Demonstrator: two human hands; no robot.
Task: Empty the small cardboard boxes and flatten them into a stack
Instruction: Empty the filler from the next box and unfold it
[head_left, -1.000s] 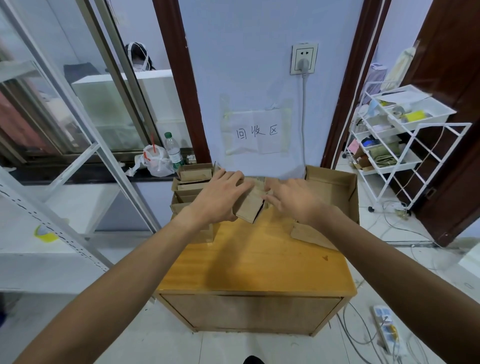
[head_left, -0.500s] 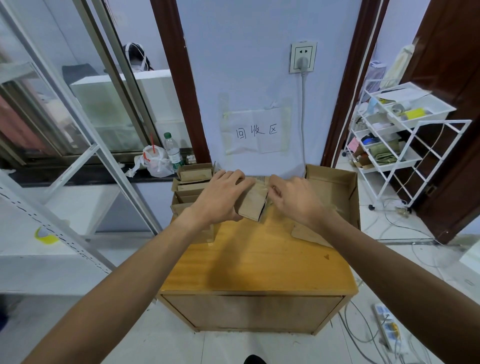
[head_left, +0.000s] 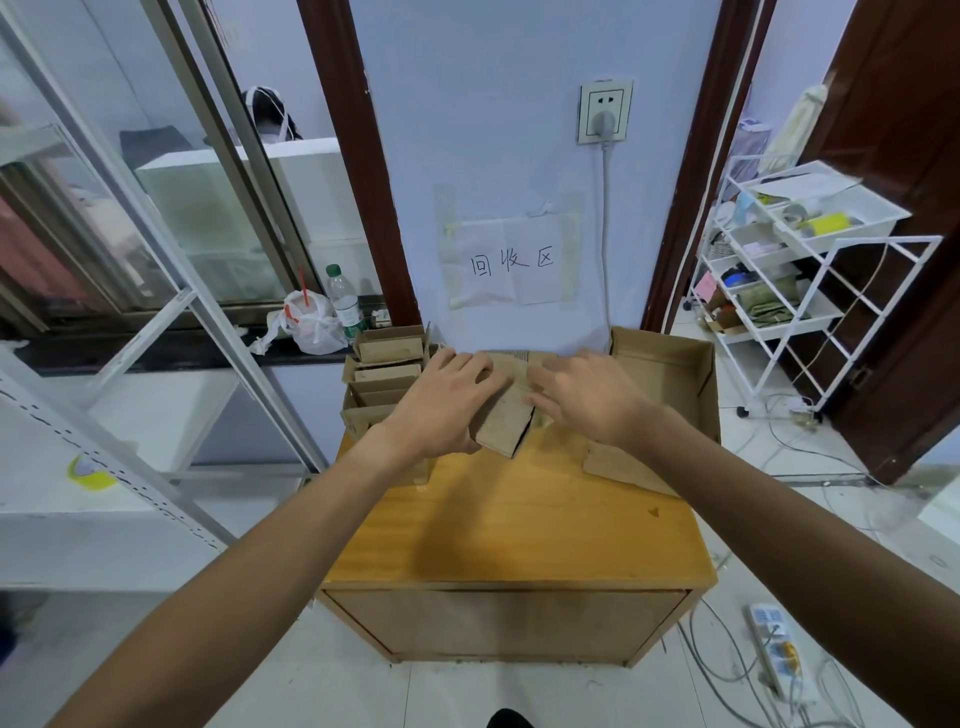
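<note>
Small cardboard box (head_left: 505, 420) | between hands, long axis running fingertips-to-wrist | left hand (head_left: 447, 408) grips its left side | right hand (head_left: 587, 397) at right edge, blurred, grip unclear | both equally near

Left hand (head_left: 441, 410) and right hand (head_left: 592, 400) bare; left forearm (head_left: 260, 571) and right forearm (head_left: 779, 530) bare right to frame edges; right-hand fingers (head_left: 558, 371) blurred; knuckles, wrist bones plain on both; dark rounded shoe toe (head_left: 510, 719) at bottom edge, rest cut off.
</note>
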